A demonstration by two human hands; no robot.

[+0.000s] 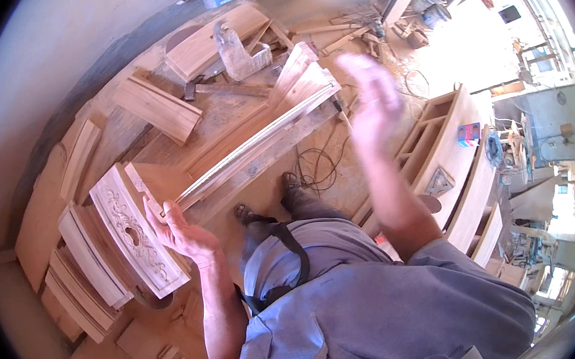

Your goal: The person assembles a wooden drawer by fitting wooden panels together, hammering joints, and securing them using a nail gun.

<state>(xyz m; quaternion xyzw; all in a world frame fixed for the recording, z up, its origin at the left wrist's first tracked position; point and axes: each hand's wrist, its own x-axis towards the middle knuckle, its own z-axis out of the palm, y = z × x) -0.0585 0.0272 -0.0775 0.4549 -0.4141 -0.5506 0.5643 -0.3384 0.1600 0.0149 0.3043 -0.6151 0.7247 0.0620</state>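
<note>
A wooden drawer with a long pale side (263,137) slants across the workbench, from lower left to upper right. At its lower left end is a front panel (124,209) carved with scrolls around a dark hole. My left hand (186,236) is closed on the drawer's edge at the corner behind this carved front, thumb on top. My right hand (373,102) is raised beyond the drawer's far end, apart from it. Motion blurs it, but its fingers look stretched out and nothing shows in them.
Several curved wooden drawer fronts (94,257) stand left of the carved one. Boards (159,109) and a whitish L-shaped block (241,52) lie on the bench (113,130). To the right stands a wooden cabinet frame (436,144). A cable (317,166) coils on the floor.
</note>
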